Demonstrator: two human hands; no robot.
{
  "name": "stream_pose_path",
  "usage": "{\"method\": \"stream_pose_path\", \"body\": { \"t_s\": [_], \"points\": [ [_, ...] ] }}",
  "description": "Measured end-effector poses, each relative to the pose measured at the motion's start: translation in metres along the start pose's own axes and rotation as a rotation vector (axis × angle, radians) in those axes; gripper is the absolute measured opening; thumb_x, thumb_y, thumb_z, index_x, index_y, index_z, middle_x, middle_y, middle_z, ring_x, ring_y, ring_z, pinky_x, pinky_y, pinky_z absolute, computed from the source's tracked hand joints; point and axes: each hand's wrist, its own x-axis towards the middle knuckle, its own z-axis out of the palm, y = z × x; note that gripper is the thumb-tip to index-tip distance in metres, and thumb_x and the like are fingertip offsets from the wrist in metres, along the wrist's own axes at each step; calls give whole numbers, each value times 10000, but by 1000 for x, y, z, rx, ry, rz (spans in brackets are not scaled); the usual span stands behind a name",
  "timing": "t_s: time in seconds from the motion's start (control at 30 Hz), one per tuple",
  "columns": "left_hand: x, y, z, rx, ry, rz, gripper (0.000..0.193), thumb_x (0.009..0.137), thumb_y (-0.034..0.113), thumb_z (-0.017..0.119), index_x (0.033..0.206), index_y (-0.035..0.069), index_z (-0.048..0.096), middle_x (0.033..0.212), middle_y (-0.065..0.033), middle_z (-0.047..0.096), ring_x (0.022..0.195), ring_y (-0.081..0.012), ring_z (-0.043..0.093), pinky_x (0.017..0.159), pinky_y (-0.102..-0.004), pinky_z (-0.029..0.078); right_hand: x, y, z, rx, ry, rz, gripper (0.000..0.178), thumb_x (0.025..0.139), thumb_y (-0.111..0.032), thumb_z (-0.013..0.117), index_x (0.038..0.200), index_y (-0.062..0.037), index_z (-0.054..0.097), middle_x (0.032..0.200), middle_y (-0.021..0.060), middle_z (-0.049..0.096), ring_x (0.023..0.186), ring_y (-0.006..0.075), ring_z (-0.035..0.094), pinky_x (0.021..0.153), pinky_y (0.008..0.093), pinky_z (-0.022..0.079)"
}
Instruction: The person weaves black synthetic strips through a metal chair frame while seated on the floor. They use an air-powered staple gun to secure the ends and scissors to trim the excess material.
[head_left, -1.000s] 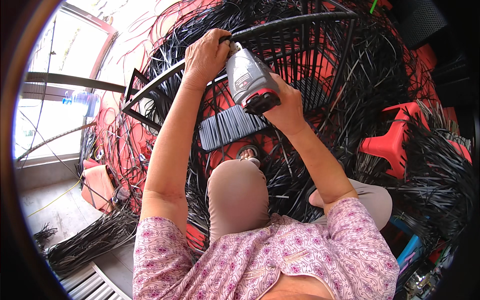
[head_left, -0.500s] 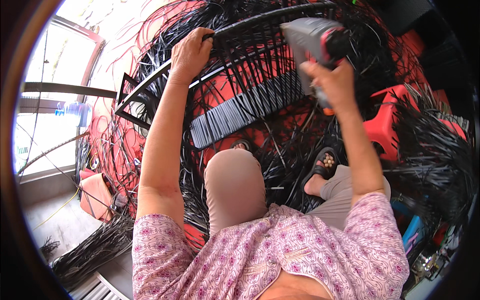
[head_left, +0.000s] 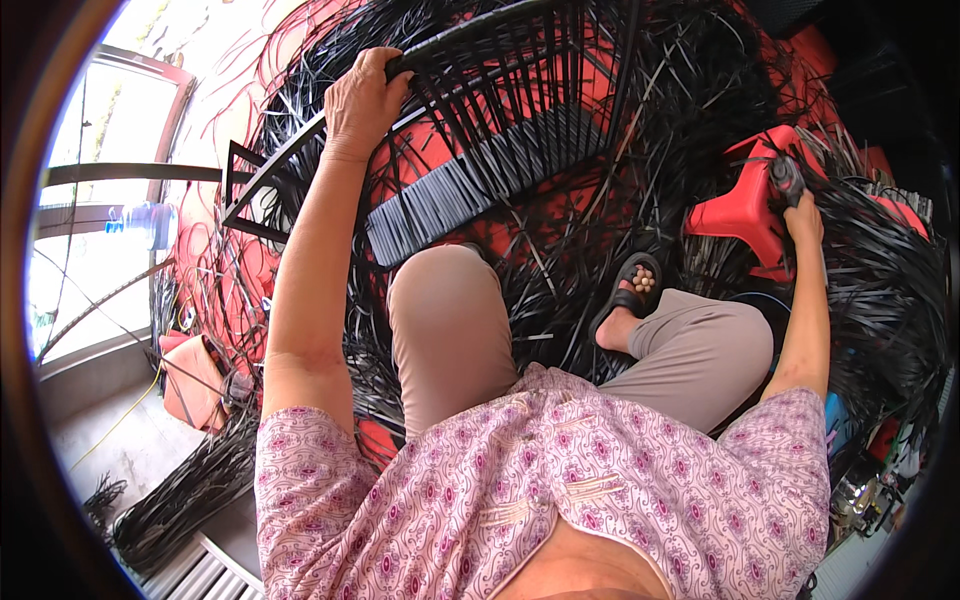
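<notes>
Up at the top, my left hand (head_left: 362, 105) is closed around the black rail of a frame (head_left: 470, 42) wrapped in dark strips. Many black strips (head_left: 500, 95) run down from that rail in a row. Behind and below them lies a woven grey-black panel (head_left: 455, 195). My right hand (head_left: 804, 222) reaches out to the far right, its fingers wrapped around the handle of a staple gun (head_left: 787, 178). The tool is at the red plastic stool (head_left: 735, 212), and most of its body is hidden or seen end-on; I cannot tell whether it rests there.
Loose black strips (head_left: 690, 110) cover much of the red floor and heap up beside the stool (head_left: 870, 290). A pink bag (head_left: 193, 380) lies at the left, above a bundle of strips (head_left: 195, 500). A large clear bottle (head_left: 145, 225) stands by the glass door.
My right hand has swung the staple gun away from the frame, rightward and down to the red stool. My left hand keeps its hold, shifting slightly left with the frame in the picture.
</notes>
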Motion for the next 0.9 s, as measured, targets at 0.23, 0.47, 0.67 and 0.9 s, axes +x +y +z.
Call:
{"method": "stream_pose_path", "body": {
  "t_s": [0.23,0.47,0.67,0.9],
  "points": [
    [-23,19,3,58,107,76,257,880,254,683,1081,113,608,922,-95,644,818,-313,658,697,-418,506,12,-4,18,-157,-30,77,665,803,-245,735,1357,-37,432,1170,254,656,1132,395,621,929,495,498],
    [-40,31,4,73,140,83,262,863,234,691,1085,124,603,895,-84,626,778,-298,642,669,-419,489,4,-176,-81,475,487,-530,475,859,-318,674,1258,-72,592,1163,206,655,1085,378,612,898,449,491],
    [-21,59,14,-21,196,151,250,856,223,693,1063,114,607,867,-87,624,765,-306,638,667,-422,487,-79,-479,-144,436,510,-1790,296,950,-263,544,1072,-40,696,1033,167,708,998,285,679,838,420,531],
    [-46,39,3,73,138,97,270,831,180,685,1061,89,577,888,-91,617,772,-306,628,676,-414,484,-148,-618,-89,-198,-377,-2179,327,874,-254,639,1141,-66,663,1020,129,719,813,288,692,751,428,542]
  ]
}}
